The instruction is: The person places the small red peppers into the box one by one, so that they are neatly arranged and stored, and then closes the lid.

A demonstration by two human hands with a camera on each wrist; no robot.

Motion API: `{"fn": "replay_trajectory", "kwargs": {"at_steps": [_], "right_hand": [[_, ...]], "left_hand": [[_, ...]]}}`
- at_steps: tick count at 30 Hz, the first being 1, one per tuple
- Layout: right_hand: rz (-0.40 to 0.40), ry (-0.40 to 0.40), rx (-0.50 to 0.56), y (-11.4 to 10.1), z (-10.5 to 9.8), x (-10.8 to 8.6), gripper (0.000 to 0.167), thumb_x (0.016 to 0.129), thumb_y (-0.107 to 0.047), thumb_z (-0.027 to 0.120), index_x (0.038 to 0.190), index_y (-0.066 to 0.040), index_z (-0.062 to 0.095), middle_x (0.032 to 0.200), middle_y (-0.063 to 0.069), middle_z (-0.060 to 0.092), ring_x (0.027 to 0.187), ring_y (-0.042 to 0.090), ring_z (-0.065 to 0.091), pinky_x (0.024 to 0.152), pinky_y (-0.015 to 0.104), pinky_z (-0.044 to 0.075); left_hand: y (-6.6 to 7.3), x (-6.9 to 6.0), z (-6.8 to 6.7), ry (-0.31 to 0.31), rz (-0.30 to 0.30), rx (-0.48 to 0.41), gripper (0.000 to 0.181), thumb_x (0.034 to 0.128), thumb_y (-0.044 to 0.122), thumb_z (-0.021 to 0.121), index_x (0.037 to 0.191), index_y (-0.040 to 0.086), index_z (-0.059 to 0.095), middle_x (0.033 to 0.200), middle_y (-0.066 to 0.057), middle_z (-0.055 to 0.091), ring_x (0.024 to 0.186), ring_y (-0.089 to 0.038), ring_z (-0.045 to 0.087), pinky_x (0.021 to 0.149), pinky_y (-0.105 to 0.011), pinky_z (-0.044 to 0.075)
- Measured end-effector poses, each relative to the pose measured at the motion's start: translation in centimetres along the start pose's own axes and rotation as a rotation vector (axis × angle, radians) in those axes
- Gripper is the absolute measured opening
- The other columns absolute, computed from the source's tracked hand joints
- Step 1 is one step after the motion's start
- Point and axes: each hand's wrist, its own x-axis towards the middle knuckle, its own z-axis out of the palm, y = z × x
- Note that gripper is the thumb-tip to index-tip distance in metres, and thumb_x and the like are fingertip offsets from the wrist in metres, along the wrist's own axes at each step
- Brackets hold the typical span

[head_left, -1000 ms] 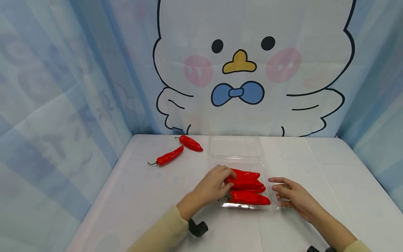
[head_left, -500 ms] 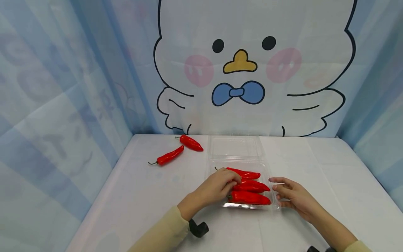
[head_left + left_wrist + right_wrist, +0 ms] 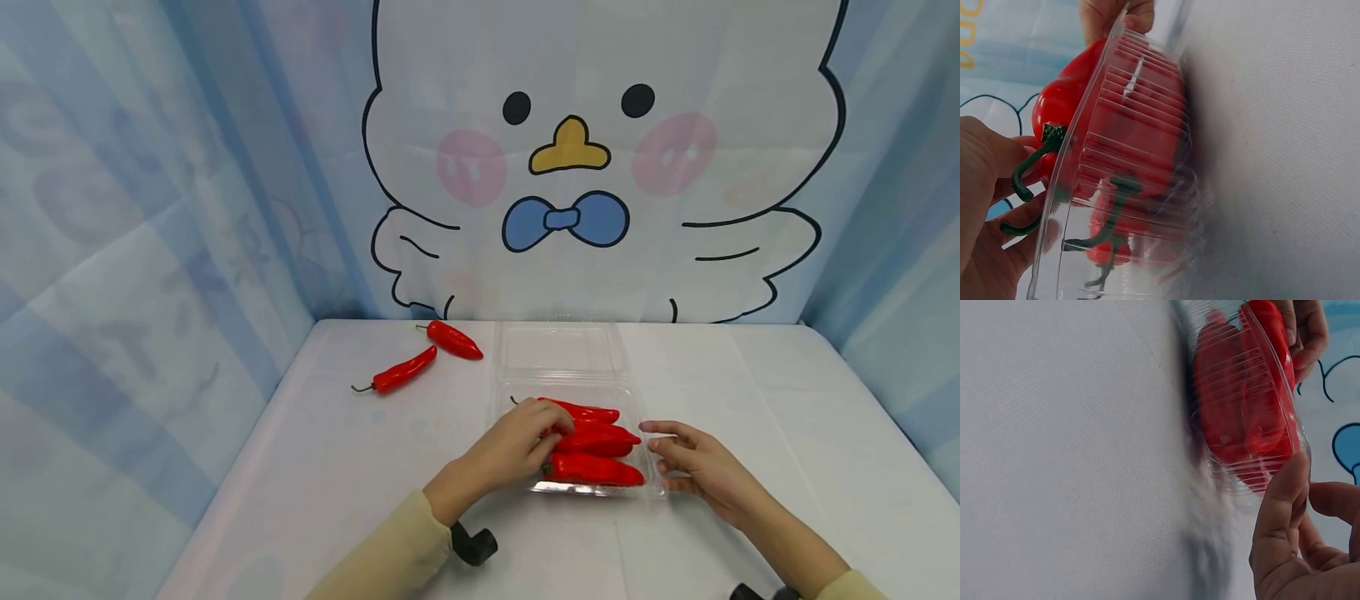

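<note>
In the head view a clear plastic clamshell box [image 3: 633, 400] stands with its lid [image 3: 558, 350] folded back. Several glossy red chili peppers lie in its base, the front one [image 3: 592, 469] along the near wall. My left hand [image 3: 517, 442] reaches over the left rim and holds a middle chili pepper [image 3: 596, 438] near its stem end. Green stems [image 3: 1050, 140] show beside the fingers in the left wrist view. My right hand [image 3: 701, 467] pinches the box's right rim; in the right wrist view a fingertip [image 3: 1294, 469] touches the outer wall. Peppers underneath are partly hidden.
Two more red chili peppers, one [image 3: 405, 371] nearer and one [image 3: 454, 340] farther, lie on the white table [image 3: 315, 467] at back left. Behind the table hangs a printed curtain [image 3: 570, 275]. Black wrist mounts [image 3: 472, 546] sit under the forearms.
My left hand has shifted slightly right with the chili pepper, uncovering the rear pepper's stem. The held pepper's tip has moved right, then a little back. My right hand has stayed at the rim.
</note>
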Motion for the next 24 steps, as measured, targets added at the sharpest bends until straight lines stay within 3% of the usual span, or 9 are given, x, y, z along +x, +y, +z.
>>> {"fn": "replay_trajectory", "kwargs": {"at_steps": [11, 24], "right_hand": [[0.003, 0.005, -0.013, -0.2, 0.0, 0.1, 0.058, 0.108, -0.028, 0.056, 0.154, 0.001, 0.037, 0.114, 0.005, 0.057, 0.087, 0.015, 0.059, 0.073, 0.027, 0.06], [-0.008, -0.009, -0.008, -0.1, -0.1, 0.0, 0.058, 0.107, -0.028, 0.056, 0.153, 0.001, 0.038, 0.115, 0.004, 0.057, 0.088, 0.015, 0.059, 0.073, 0.027, 0.059]], "left_hand": [[-0.1, -0.3, -0.4, 0.029, -0.015, -0.004, 0.019, 0.1002, 0.01, 0.065, 0.118, 0.016, 0.066, 0.123, 0.002, 0.066, 0.112, -0.012, 0.059, 0.097, -0.02, 0.051], [-0.9, -1.1, -1.4, 0.048, -0.1, -0.017, 0.026, 0.1018, 0.012, 0.064, 0.128, 0.016, 0.063, 0.128, 0.003, 0.065, 0.121, -0.013, 0.058, 0.105, -0.026, 0.051]]}}
